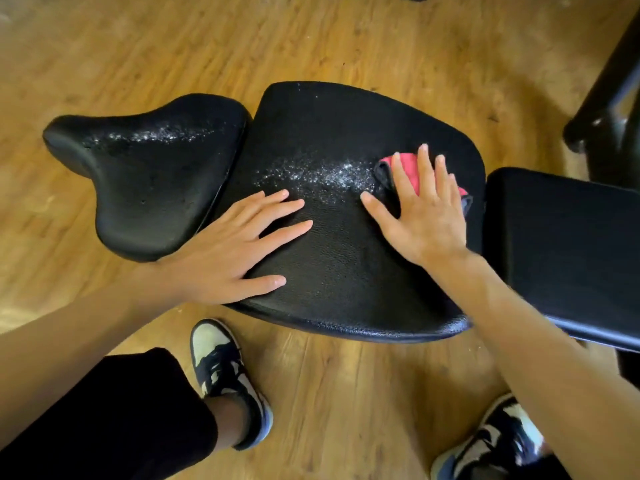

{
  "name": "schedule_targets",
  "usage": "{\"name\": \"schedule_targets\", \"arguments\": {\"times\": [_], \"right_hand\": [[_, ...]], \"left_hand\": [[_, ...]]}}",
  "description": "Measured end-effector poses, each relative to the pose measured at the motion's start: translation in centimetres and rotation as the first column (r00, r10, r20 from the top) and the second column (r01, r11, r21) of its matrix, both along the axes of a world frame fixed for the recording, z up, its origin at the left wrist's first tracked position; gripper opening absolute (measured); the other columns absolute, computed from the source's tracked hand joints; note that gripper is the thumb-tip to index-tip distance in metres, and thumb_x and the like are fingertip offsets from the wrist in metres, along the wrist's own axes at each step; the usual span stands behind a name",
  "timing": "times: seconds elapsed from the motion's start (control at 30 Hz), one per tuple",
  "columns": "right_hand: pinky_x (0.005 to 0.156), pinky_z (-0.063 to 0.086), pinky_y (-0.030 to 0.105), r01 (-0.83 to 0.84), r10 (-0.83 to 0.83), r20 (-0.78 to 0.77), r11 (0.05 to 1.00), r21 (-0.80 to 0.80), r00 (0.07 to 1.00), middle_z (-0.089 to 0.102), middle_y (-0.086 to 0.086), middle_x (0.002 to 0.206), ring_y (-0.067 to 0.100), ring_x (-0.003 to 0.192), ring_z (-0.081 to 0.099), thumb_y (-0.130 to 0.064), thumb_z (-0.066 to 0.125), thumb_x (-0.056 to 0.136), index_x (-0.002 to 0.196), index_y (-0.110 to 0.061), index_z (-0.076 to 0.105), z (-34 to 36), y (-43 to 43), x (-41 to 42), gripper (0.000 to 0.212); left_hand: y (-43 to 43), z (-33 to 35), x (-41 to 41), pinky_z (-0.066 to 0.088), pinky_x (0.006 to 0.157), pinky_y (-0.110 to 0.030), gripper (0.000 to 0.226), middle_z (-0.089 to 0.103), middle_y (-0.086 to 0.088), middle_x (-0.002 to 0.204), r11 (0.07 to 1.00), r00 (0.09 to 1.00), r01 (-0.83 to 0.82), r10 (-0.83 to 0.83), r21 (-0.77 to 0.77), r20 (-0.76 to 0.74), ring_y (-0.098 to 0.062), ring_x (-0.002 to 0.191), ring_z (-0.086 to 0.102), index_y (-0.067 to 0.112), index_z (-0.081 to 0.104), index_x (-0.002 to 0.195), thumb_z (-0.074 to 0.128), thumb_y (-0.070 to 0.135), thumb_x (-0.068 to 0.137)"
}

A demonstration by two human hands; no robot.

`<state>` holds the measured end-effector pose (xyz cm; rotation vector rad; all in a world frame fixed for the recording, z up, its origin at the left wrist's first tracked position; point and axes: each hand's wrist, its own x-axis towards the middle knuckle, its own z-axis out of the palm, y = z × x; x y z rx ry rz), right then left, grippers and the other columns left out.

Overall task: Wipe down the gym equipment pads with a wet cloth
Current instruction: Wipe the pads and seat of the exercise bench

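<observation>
A wide black leather pad (339,271) fills the middle of the view, with shiny wet speckles across its centre. My right hand (422,213) lies flat with straight fingers on a pink and dark cloth (403,164), pressing it onto the pad's right part. My left hand (239,247) rests flat on the pad's left side, fingers spread. A saddle-shaped black pad (145,181) sits to the left, also glistening with droplets. A rectangular black pad (568,251) adjoins on the right.
Wooden floor (346,393) lies all around. My two black and white sneakers (225,372) stand below the pads. A black frame leg (609,109) rises at the upper right.
</observation>
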<state>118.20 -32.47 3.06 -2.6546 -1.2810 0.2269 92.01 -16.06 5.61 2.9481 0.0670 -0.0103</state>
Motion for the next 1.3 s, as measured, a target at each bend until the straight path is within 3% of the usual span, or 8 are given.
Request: {"name": "schedule_targets", "arguments": {"times": [0.23, 0.4, 0.57, 0.67, 0.77, 1.07, 1.17, 1.3], "right_hand": [[0.128, -0.004, 0.05, 0.052, -0.054, -0.032, 0.997, -0.058, 0.998, -0.017, 0.006, 0.171, 0.033, 0.157, -0.014, -0.092, 0.007, 0.084, 0.164, -0.033, -0.001, 0.8, 5.6, 4.6, 0.1], [0.128, -0.003, 0.048, 0.008, -0.01, -0.08, 1.0, -0.015, 0.997, -0.016, 0.003, 0.171, 0.03, 0.157, -0.013, -0.092, 0.005, 0.082, 0.164, -0.035, 0.004, 0.7, 0.2, -0.3, 0.099], [0.129, 0.004, 0.047, -0.056, 0.056, -0.042, 0.998, 0.018, 0.998, -0.003, 0.004, 0.173, 0.031, 0.159, -0.002, -0.087, 0.01, 0.089, 0.163, -0.033, 0.018, 1.0, -8.2, -6.8, 0.093], [0.129, 0.0, 0.044, -0.077, 0.076, -0.096, 0.997, -0.01, 0.992, -0.01, -0.001, 0.172, 0.025, 0.158, -0.011, -0.087, 0.001, 0.087, 0.164, -0.037, 0.01, 1.3, -10.2, -7.6, 0.092], [0.129, -0.003, 0.043, -0.021, 0.022, -0.1, 1.0, 0.013, 0.995, -0.007, 0.001, 0.172, 0.025, 0.158, -0.01, -0.089, -0.004, 0.082, 0.163, -0.038, 0.012, 1.1, -8.0, -5.6, 0.097], [0.127, -0.007, 0.05, 0.047, -0.054, -0.104, 0.997, -0.068, 0.993, -0.016, 0.005, 0.171, 0.033, 0.156, -0.016, -0.094, 0.007, 0.081, 0.163, -0.035, -0.001, 1.5, 6.9, 5.3, 0.102], [0.126, -0.011, 0.05, 0.034, -0.043, -0.168, 0.998, -0.054, 0.985, -0.022, 0.004, 0.169, 0.034, 0.155, -0.021, -0.094, 0.005, 0.08, 0.163, -0.038, -0.002, 2.5, 10.3, 5.2, 0.1], [0.126, -0.011, 0.05, -0.089, 0.084, -0.11, 0.995, -0.038, 0.99, -0.026, 0.002, 0.169, 0.032, 0.154, -0.024, -0.094, 0.002, 0.079, 0.163, -0.037, -0.002, 2.2, 9.4, 1.6, 0.102]], "left_hand": [[0.1, 0.2, 0.1, 0.012, 0.127, -0.052, 0.075, 0.019, -0.009, 0.17, 1.0, 0.999, -0.002, 0.003, 0.011, -0.044, -0.027, 0.159, 0.009, 0.02, 0.025, 0.163, 0.041, 0.057, 0.101], [-0.2, 0.3, 0.0, 0.016, 0.126, -0.055, 0.074, 0.018, -0.008, 0.17, 1.0, 0.999, -0.005, 0.005, -0.003, -0.034, -0.027, 0.159, 0.01, 0.019, 0.026, 0.163, 0.039, 0.058, 0.101], [-0.4, 0.3, 0.1, 0.017, 0.125, -0.057, 0.075, 0.017, -0.006, 0.17, 1.0, 0.999, -0.016, 0.017, 0.006, -0.039, -0.027, 0.159, 0.01, 0.021, 0.023, 0.164, 0.038, 0.059, 0.101], [-0.3, 0.3, 0.2, 0.018, 0.125, -0.057, 0.076, 0.017, -0.006, 0.17, 1.0, 0.999, -0.012, 0.012, 0.011, -0.03, -0.027, 0.159, 0.01, 0.02, 0.024, 0.164, 0.039, 0.058, 0.1], [-0.4, 0.2, 0.2, 0.018, 0.125, -0.057, 0.076, 0.018, -0.006, 0.17, 1.0, 1.0, -0.019, 0.019, 0.018, -0.022, -0.027, 0.159, 0.011, 0.02, 0.025, 0.163, 0.041, 0.057, 0.099], [-0.2, 0.1, 0.4, 0.014, 0.126, -0.056, 0.078, 0.019, -0.009, 0.17, 0.999, 0.999, -0.016, 0.017, 0.037, -0.037, -0.03, 0.159, 0.01, 0.019, 0.026, 0.163, 0.044, 0.058, 0.099], [-0.1, 0.1, 0.5, 0.015, 0.126, -0.056, 0.079, 0.019, -0.009, 0.17, 0.999, 0.999, -0.023, 0.024, 0.03, -0.039, -0.03, 0.159, 0.01, 0.019, 0.027, 0.163, 0.046, 0.059, 0.097], [0.0, 0.0, 0.5, 0.014, 0.126, -0.056, 0.079, 0.018, -0.008, 0.17, 0.999, 0.999, -0.02, 0.022, 0.043, -0.046, -0.029, 0.159, 0.009, 0.02, 0.026, 0.163, 0.046, 0.06, 0.098]]}}
